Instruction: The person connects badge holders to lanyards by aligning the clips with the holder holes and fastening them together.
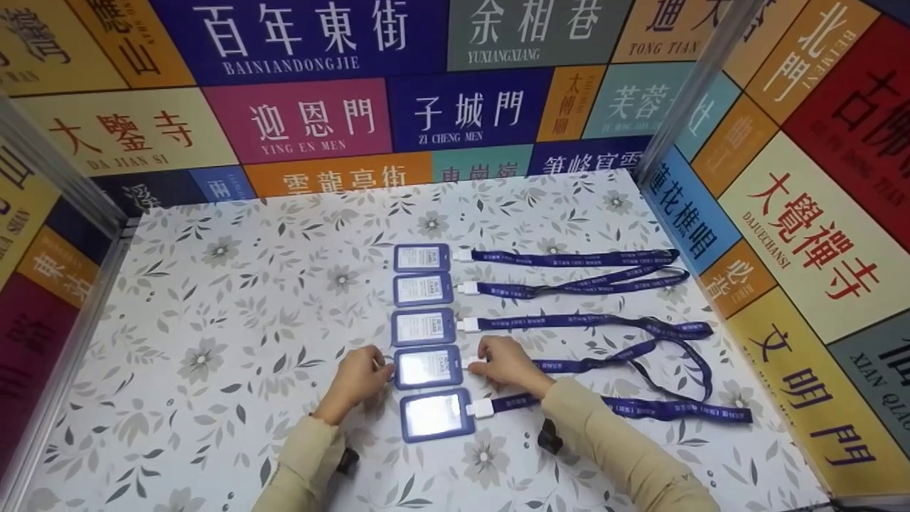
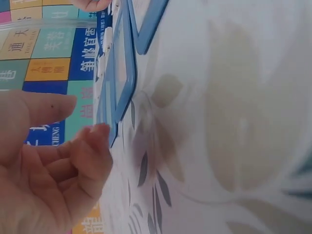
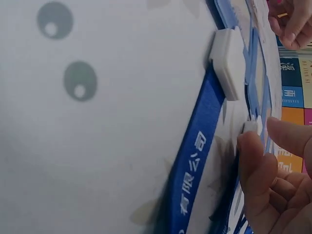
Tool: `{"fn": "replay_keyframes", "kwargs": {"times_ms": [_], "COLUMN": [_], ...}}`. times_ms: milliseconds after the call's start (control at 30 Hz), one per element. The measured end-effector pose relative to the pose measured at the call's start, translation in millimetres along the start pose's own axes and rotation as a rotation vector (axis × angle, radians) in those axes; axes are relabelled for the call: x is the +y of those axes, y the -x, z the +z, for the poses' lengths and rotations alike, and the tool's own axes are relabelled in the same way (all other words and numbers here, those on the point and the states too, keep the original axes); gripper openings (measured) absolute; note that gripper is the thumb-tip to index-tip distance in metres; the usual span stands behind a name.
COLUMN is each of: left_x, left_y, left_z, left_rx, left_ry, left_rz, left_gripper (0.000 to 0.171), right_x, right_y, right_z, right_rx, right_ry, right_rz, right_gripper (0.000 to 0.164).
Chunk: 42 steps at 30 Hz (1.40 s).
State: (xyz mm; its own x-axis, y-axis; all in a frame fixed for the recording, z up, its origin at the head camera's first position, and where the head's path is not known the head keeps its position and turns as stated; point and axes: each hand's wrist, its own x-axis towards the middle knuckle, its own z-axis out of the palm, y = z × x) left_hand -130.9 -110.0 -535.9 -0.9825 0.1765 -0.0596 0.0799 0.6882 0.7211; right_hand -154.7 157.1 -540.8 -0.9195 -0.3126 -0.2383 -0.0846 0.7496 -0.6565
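Five blue-framed badge holders lie in a column, each with a white clip and a dark blue lanyard running right. My left hand [image 1: 364, 375] is at the left edge of the fourth badge holder [image 1: 428, 367] from the back. In the left wrist view, the thumb and fingertips of that hand [image 2: 63, 156] stand apart. At the fourth badge holder's right end, my right hand [image 1: 508, 363] covers its clip in the head view. The right wrist view shows its thumb and finger parted beside a white clip [image 3: 251, 126]. Nearest me lies another badge holder [image 1: 437, 415] with its clip [image 1: 483, 407].
The table [image 1: 249, 299] has a white cloth with leaves and flowers. Behind the hands lie three more badge holders, the rearmost badge holder [image 1: 421, 257] among them. The lanyards [image 1: 583, 321] stretch right, some looped. Panels with large lettering, such as a pink panel [image 1: 298, 121], surround the table.
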Motion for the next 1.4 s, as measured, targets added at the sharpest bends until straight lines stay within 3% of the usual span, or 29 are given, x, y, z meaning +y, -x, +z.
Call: {"fn": "replay_keyframes", "kwargs": {"times_ms": [133,333,467,600,900,1233,1400], "left_x": [3.9,8.1,8.4,7.5,7.6,4.2,3.8], "left_y": [-9.8,-20.7,-25.2,-27.7,-29.4,-29.8,-29.2], "left_z": [3.7,9.2,12.6,15.7,18.4,20.4,20.1], "left_rx": [-0.023,-0.075,-0.069,-0.036,-0.044,-0.051,-0.049], "left_ry": [-0.018,-0.069,-0.083,-0.106,-0.079,-0.069,-0.076], "left_rz": [-0.037,-0.097,-0.125,-0.090,-0.068,-0.077,-0.066], "left_gripper": [0.018,0.038,0.031,0.027,0.023,0.025,0.025], "right_x": [0.6,-2.1,-3.4,-1.8,-1.0,-3.1,-2.1], "right_y": [-2.0,-4.6,-6.8,-8.9,-14.1,-15.0,-13.7], "right_z": [3.5,2.1,0.1,0.0,-0.8,-2.7,-1.3], "right_rx": [0.004,-0.012,-0.006,0.007,0.071,0.034,0.029], "right_ry": [-0.011,-0.049,-0.082,-0.112,-0.038,0.012,0.054], "right_rz": [0.035,0.098,0.127,0.152,0.102,0.078,0.016], "right_gripper": [0.022,0.022,0.023,0.025,0.023,0.017,0.024]}}
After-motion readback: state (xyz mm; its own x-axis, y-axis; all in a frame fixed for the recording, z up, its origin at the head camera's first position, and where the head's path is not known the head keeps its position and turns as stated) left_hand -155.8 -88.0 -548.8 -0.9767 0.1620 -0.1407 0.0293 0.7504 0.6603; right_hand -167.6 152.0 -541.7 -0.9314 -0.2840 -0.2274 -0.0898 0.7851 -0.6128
